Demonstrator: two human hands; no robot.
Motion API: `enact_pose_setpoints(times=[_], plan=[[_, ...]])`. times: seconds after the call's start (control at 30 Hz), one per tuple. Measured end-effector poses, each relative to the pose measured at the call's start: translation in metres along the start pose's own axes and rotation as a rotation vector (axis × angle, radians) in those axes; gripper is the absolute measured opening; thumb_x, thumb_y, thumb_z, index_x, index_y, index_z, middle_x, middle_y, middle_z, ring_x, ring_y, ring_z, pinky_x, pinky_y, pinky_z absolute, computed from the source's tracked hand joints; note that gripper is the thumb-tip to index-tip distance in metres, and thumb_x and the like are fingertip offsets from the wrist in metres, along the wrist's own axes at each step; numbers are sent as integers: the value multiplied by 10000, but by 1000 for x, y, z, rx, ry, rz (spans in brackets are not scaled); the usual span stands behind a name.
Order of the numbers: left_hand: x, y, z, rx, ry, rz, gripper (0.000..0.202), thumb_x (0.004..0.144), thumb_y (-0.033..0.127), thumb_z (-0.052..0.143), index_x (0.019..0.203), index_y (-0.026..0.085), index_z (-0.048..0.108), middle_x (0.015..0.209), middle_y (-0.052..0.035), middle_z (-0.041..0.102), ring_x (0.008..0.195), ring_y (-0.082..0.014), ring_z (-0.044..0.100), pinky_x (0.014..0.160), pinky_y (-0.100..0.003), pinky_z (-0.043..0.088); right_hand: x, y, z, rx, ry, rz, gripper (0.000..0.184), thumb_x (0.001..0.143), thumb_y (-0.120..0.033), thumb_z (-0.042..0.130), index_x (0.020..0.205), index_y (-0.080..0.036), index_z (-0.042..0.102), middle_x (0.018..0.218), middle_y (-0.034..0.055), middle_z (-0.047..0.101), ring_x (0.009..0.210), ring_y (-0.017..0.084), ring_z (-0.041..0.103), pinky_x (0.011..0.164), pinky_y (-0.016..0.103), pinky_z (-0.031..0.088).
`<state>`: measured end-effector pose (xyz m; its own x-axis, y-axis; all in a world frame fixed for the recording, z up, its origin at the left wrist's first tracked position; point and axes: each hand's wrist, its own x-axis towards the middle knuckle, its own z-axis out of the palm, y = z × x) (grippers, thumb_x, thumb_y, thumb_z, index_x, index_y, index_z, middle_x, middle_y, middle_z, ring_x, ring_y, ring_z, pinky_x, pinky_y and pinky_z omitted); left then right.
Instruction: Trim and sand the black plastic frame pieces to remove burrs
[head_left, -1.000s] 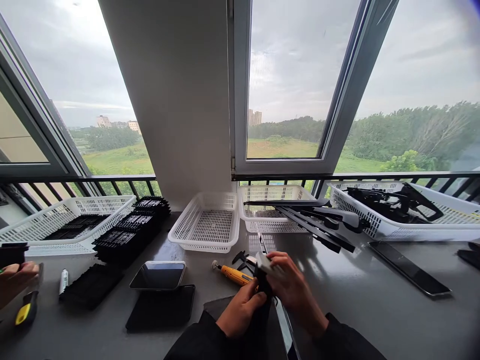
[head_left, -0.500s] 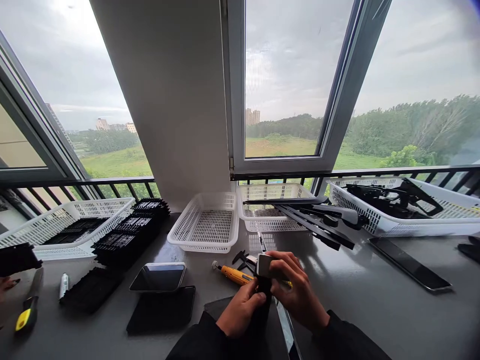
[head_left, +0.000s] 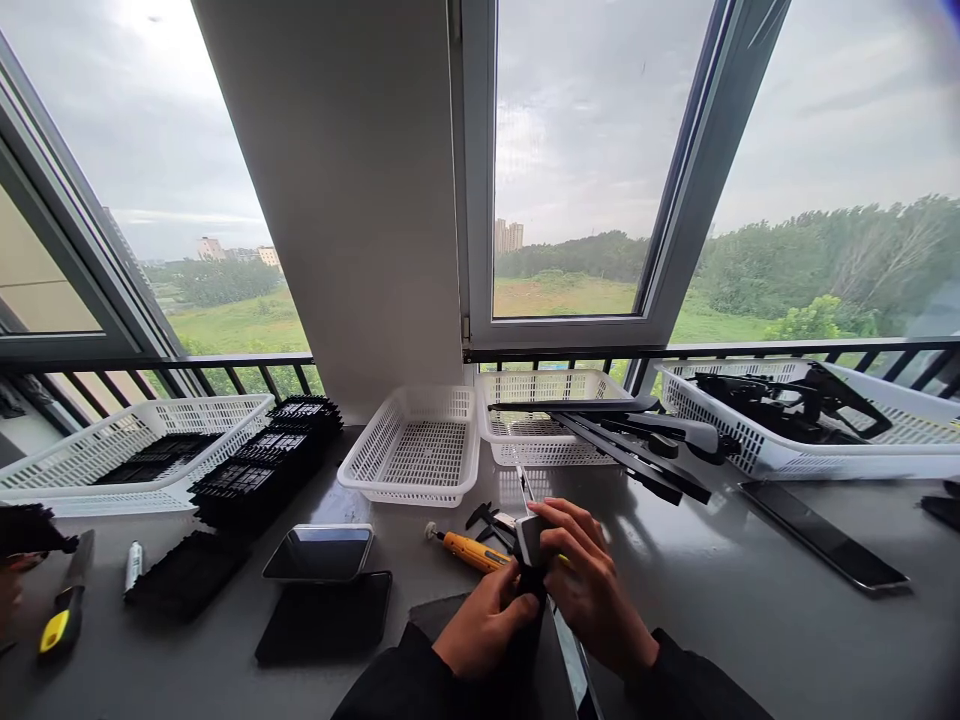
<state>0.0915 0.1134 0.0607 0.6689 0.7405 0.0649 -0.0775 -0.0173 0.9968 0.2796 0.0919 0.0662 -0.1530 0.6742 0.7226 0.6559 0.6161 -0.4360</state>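
Observation:
My left hand [head_left: 486,622] is closed around the dark body of a black part with a rounded grey end [head_left: 530,540]. Fingers of my right hand [head_left: 589,585] wrap over that grey end from the right, so much of the part is hidden. Just left of the hands lies an orange pen-shaped rotary tool [head_left: 472,550] with a small round tip. Behind it rests a dark caliper [head_left: 487,520], partly covered. A long shiny metal strip [head_left: 571,655] runs beneath my right wrist, and a dark flat pad [head_left: 435,610] lies by my left wrist.
White baskets [head_left: 409,490] line the window side; long black parts [head_left: 622,440] lean across one. Black grid pieces [head_left: 262,465] are stacked left, near phones [head_left: 319,553], a marker [head_left: 133,565] and a yellow-black knife [head_left: 64,615]. Another person's hand [head_left: 11,585] holds a black piece at the left edge.
The grey end has tilted slightly in my hands, with my right fingers shifted a little over it. At the left edge, the other person's black piece has moved and turned.

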Motion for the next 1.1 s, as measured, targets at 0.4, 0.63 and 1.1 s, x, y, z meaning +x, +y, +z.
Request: enact_pose_setpoints(times=[0.4,0.63,1.1], plan=[[0,13,8,-26,-14,-7,552,914,678,680,1075,150,702,978,-58,672,976,-255,595,905,-362,467,0,-5,2,67,32,85,247,890,-199,708,798,-263,488,1322,73,686,1274,327,560,987,461,536],[1,7,6,0,-13,17,577,926,715,633,989,142,662,929,-37,592,874,-201,516,831,-325,430,-2,-7,6,69,-2,72,346,848,-232,790,828,-266,447,1312,62,681,1235,327,556,953,441,537],[0,1,3,44,-1,-16,606,878,728,684,1042,145,685,965,-55,629,955,-248,544,900,-360,432,-2,0,4,44,104,56,287,916,-225,723,761,-256,484,1304,73,689,1287,330,553,1006,476,518]])
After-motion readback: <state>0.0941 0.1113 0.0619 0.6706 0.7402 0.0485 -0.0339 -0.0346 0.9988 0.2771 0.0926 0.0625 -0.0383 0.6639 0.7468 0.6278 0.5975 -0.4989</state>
